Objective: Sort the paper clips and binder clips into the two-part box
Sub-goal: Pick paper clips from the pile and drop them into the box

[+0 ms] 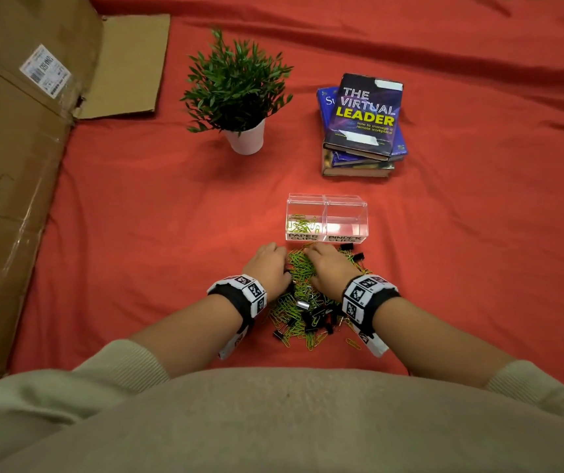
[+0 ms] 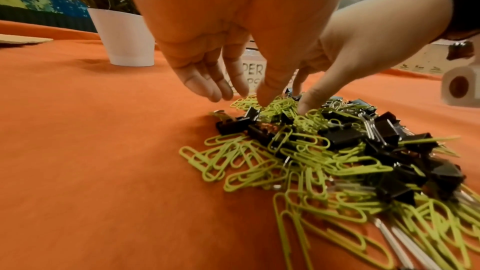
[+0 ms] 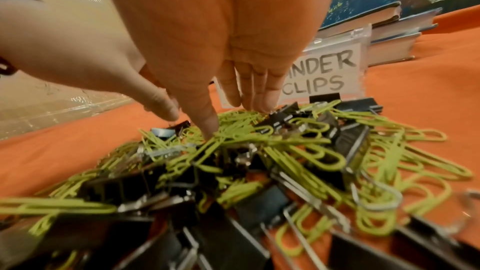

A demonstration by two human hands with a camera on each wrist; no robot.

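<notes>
A mixed pile of green paper clips (image 1: 299, 268) and black binder clips (image 1: 314, 315) lies on the red cloth in front of the clear two-part box (image 1: 345, 213). Its left half, labelled PAPER CLIPS (image 2: 253, 73), holds several green paper clips (image 1: 302, 225). I see nothing in the right half, labelled BINDER CLIPS (image 3: 322, 75). My left hand (image 1: 268, 266) hangs over the pile's far left edge with straight fingers, its thumb (image 2: 265, 100) touching green clips. My right hand (image 1: 328, 268) hovers beside it, fingers straight, thumb (image 3: 207, 128) pressing into the clips. Neither hand holds anything.
A potted plant (image 1: 239, 97) in a white pot stands at the back left of the box. A stack of books (image 1: 362, 124) sits behind the box to the right. A large cardboard box (image 1: 18, 165) lines the left side.
</notes>
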